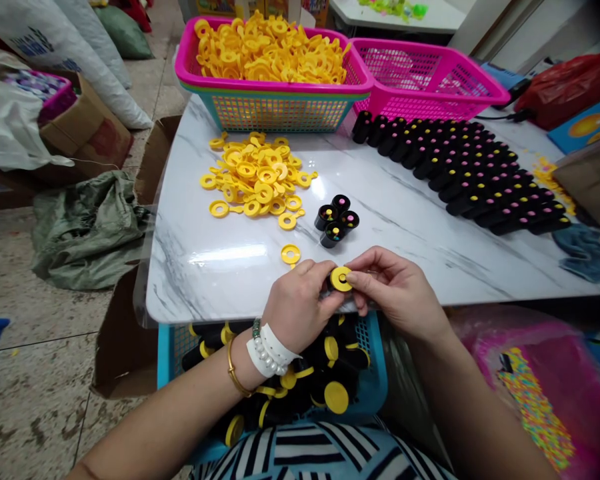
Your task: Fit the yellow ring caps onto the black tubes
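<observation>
My left hand (300,303) is closed around a black cylinder, mostly hidden by the fingers, at the table's front edge. A yellow ring cap (341,279) lies on the cylinder's end, and the thumb of my right hand (397,290) presses on it, fingers bent round the far side. Just beyond my hands stand several black cylinders (333,233) with pink or yellow centres. One loose yellow cap (291,253) lies left of them, near my left hand. Farther back is a pile of yellow caps (265,175).
A pink-rimmed basket (280,85) of yellow caps and another pink basket (430,100) stand at the back. Rows of black cylinders (460,170) cover the right side. Below the front edge, a blue basket (377,373) holds capped cylinders. A pink tub (570,380) stands lower right.
</observation>
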`<state>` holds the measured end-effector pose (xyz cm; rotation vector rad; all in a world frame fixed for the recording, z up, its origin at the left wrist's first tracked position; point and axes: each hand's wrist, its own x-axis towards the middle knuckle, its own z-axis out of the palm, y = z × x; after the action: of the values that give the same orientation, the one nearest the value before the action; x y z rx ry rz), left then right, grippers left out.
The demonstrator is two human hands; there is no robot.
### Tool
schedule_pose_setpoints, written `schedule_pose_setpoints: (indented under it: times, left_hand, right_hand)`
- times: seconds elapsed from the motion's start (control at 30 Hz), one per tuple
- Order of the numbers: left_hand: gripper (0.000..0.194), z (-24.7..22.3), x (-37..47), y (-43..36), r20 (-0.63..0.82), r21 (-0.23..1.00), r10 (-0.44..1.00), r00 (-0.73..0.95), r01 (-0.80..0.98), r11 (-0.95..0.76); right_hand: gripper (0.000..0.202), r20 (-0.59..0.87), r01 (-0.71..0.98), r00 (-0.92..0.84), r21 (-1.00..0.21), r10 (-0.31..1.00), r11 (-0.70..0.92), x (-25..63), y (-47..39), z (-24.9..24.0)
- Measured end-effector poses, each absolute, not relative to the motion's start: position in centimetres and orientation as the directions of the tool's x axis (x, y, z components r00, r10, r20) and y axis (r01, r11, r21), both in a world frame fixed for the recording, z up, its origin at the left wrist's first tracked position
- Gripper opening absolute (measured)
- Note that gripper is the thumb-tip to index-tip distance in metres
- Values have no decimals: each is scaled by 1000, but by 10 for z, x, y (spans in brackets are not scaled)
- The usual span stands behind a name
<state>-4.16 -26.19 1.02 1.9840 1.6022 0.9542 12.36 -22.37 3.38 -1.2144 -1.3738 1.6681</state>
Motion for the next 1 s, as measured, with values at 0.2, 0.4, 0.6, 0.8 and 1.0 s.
schedule_pose_setpoints:
  times: [0.2,0.4,0.6,0.8,1.0]
  left_hand:
    - [24,23,-46,-260,208,741,967,149,621,-255]
    - [23,37,-49,-252,69,837,988,138,531,-132]
    - [31,32,-45,-246,19,859,994,105,508,-70]
    - [33,18,-39,-261,279,741,959,54,623,-251]
    - [28,16,-45,-261,295,717,943,151,617,-323]
  right_hand:
    - [27,-263,113,-352,-965,898,-238,118,-222,36]
    - [20,-335,125,-363,-942,870,-311,116,-219,40]
    - [18,-317,142,-402,-948,859,-284,117,-218,38]
    - [23,-250,102,-382,-968,890,-229,121,-223,31]
    - [22,-225,-60,-520,-953,824,-298,145,-225,27]
